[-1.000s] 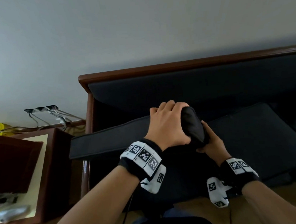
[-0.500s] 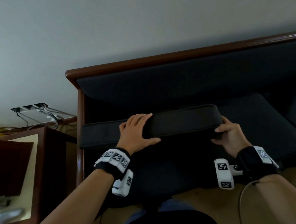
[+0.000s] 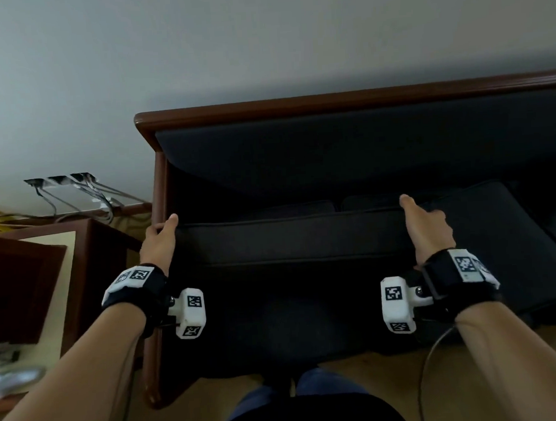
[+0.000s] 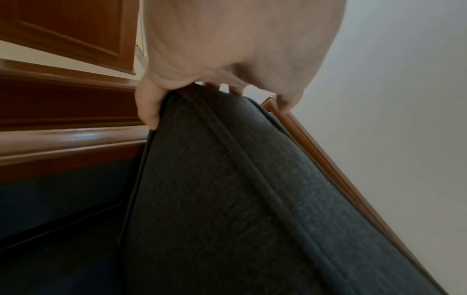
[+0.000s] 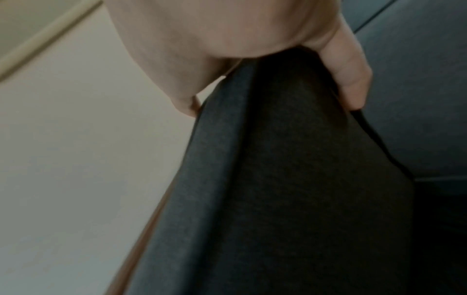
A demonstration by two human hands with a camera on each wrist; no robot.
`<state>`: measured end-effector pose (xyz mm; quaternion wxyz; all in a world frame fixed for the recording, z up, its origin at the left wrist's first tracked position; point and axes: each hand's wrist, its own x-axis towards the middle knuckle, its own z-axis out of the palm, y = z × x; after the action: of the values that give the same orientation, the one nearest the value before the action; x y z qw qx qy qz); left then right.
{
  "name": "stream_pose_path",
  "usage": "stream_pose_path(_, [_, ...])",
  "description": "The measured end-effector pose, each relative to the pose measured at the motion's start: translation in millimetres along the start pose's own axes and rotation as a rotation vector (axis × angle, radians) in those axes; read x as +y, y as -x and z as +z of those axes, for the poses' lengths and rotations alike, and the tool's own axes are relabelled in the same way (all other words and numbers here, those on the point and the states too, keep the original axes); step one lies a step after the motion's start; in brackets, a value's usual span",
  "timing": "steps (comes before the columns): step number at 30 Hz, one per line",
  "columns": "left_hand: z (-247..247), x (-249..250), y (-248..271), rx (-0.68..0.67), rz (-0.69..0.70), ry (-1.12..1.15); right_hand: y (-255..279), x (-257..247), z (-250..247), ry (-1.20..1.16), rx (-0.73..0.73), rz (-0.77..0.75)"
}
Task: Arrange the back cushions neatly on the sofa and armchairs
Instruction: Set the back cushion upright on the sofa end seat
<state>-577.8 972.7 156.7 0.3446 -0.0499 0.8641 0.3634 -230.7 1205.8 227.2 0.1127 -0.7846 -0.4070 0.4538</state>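
Observation:
A dark grey back cushion stands on edge across the left seat of a dark sofa with a brown wooden frame. My left hand grips its left end, thumb on the near face and fingers over the far side, as the left wrist view shows on the cushion under the left hand. My right hand grips the right end; in the right wrist view the right hand clasps the cushion. Another dark cushion lies flat on the seat to the right.
A wooden side table stands left of the sofa, with cables plugged into wall sockets behind it. A grey wall rises behind the sofa back. My legs are at the sofa's front edge.
The cushion was turned from a bunched end-on hold to lying crosswise, then moved lower toward the seat. My hands slid apart to its two ends.

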Motion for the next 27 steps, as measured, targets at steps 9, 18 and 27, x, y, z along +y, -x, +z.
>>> stream_pose_path(9, [-12,-27,0,-0.179,-0.298,0.131,4,41,-9,-0.086,-0.041,-0.001])
stream_pose_path(18, [-22,-17,10,-0.058,-0.114,0.267,-1,28,-13,-0.144,-0.036,-0.091])
stream_pose_path(27, [-46,48,-7,0.028,0.033,0.408,-26,-42,28,-0.236,-0.067,-0.178])
